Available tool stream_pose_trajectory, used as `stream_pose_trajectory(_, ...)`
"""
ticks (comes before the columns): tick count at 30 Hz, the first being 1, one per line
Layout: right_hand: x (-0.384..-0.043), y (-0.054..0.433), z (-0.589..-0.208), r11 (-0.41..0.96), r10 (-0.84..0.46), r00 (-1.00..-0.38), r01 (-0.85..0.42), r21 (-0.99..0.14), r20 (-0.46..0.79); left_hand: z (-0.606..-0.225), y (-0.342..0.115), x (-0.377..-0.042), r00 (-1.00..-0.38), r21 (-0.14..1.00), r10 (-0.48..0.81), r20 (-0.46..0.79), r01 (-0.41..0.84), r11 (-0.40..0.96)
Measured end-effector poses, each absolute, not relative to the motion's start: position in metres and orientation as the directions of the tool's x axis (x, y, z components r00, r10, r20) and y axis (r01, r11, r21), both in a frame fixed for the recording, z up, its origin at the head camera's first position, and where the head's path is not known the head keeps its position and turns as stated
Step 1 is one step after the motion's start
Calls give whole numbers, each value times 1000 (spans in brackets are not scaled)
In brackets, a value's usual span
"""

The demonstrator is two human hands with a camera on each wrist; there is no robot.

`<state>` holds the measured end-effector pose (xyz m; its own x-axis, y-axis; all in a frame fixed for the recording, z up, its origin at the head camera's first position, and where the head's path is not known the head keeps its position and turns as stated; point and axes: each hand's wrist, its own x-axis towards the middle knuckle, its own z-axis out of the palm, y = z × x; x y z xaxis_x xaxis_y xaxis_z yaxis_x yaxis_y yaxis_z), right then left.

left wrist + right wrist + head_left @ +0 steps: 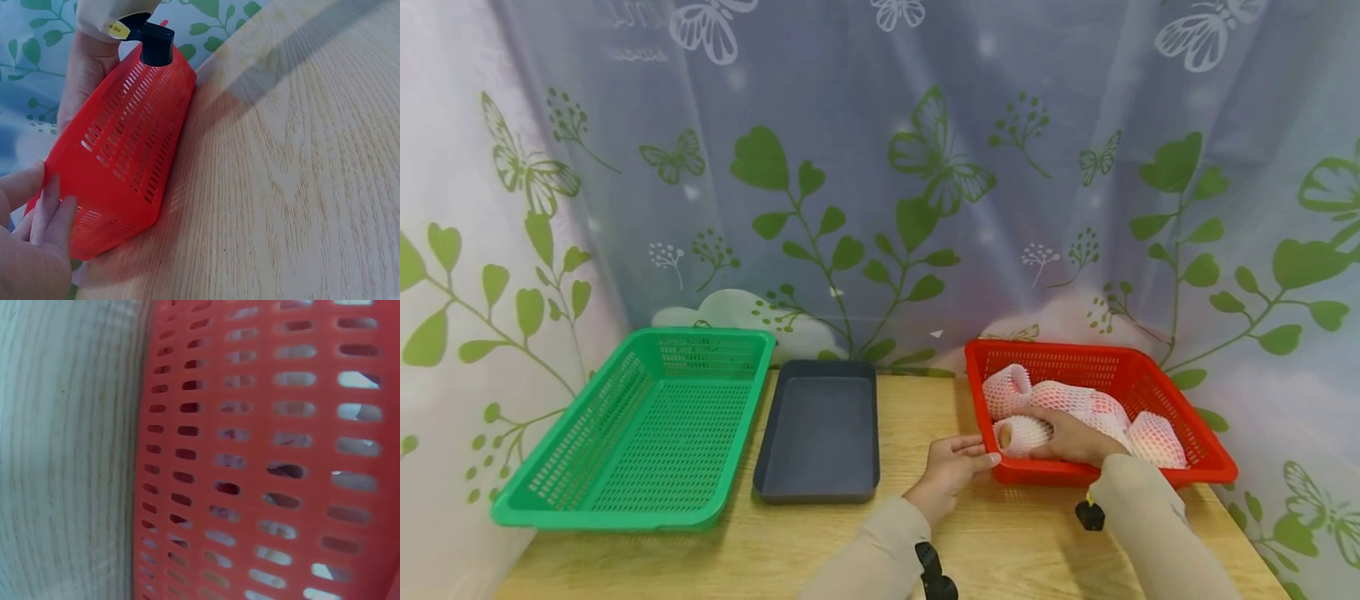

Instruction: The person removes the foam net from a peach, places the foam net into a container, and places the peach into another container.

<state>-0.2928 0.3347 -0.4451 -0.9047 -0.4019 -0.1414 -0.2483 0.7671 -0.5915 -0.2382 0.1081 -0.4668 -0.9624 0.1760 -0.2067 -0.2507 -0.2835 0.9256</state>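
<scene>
A red plastic basket (1045,473) on the right of the table holds several round pieces wrapped in foam netting, reddish under the mesh like fruit. My left hand (951,473) pinches the basket's front left corner at the rim, thumb over the edge; the left wrist view shows its fingers (59,222) against the outer wall. Reaching over the front wall, my right hand (1075,437) grips a white foam-netted fruit (1022,435) near that corner, its open net end facing left. Another netted fruit (1006,392) lies just behind. In the right wrist view, the slotted basket wall (256,450) hides the hand.
A dark grey tray (823,433) stands in the middle of the wooden table (917,408). Left of it is a green slotted basket (658,433). A patterned curtain (850,167) hangs behind the table. More netted fruit (1156,440) lies at the red basket's right side.
</scene>
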Motion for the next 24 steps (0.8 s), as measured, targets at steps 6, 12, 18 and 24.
stream_pose_trajectory(6,-287,337,-431,714,-410,-902,-227,-662,-134,-466,108,-238,-962,928,179,-205,-249,-278)
stream_pose_trajectory(12,-283,338,-419,668,-395,-911,-197,-717,-118,-467,108,-238,-963,929,179,-200,-245,-276)
stream_pose_trajectory(18,-278,339,-412,659,-355,-925,-146,-738,-133,-466,108,-237,-962,926,182,-205,-251,-281)
stream_pose_trajectory(24,-273,335,-405,658,-331,-932,-117,-744,-147,-465,107,-237,-960,922,184,-211,-258,-289)
